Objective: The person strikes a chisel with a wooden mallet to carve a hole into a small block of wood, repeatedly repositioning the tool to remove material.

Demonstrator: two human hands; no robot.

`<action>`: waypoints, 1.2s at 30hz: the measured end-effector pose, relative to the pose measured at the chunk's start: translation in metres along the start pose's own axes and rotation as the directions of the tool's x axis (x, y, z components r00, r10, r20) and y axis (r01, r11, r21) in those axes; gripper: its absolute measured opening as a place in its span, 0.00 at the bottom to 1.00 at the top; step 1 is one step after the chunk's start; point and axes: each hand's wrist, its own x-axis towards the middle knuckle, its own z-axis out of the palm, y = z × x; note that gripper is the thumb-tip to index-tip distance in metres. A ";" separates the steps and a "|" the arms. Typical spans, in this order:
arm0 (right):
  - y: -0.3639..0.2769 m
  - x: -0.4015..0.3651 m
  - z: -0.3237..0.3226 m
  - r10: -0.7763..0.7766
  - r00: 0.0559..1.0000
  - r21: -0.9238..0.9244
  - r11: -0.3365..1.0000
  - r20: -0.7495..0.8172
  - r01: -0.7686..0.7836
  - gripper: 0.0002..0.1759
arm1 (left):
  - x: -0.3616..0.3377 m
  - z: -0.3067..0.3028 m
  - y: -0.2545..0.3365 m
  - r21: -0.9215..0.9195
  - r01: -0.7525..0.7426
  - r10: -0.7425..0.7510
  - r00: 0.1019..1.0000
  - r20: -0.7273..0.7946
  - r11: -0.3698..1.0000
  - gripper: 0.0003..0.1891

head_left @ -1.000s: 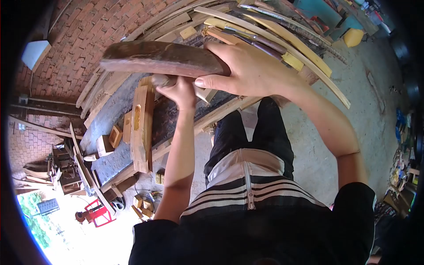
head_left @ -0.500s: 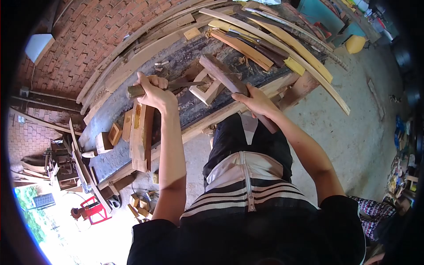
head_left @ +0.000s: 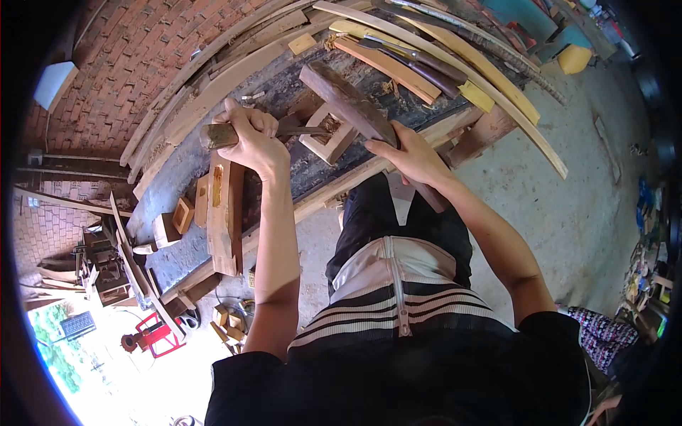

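My left hand (head_left: 252,142) is wrapped round a chisel, whose wooden handle (head_left: 217,136) sticks out to the left. The chisel's blade (head_left: 302,130) points right, its tip at the hollow of a pale wooden block (head_left: 330,151) on the dark bench. In my right hand (head_left: 412,156) is a dark wooden mallet (head_left: 344,97), held aslant with its thick end above the block and apart from the chisel handle. A long wooden piece with a slot (head_left: 226,227) lies near my left forearm.
Long curved boards (head_left: 234,78) line the bench's far side. Several tools with dark handles (head_left: 435,77) lie at its right part. Small wooden blocks (head_left: 167,231) rest at the left end. A red stool (head_left: 162,335) stands on the floor at lower left.
The mallet's thick end has moved left and appears larger. My left hand has tilted a little with the chisel, whose handle has shifted slightly left and up. The view has shifted slightly.
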 end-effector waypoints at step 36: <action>-0.019 0.010 -0.001 -0.093 0.990 0.006 0.996 0.107 0.093 0.37 | -0.010 -0.037 0.010 0.054 0.065 -0.062 0.996 -0.062 0.996 0.17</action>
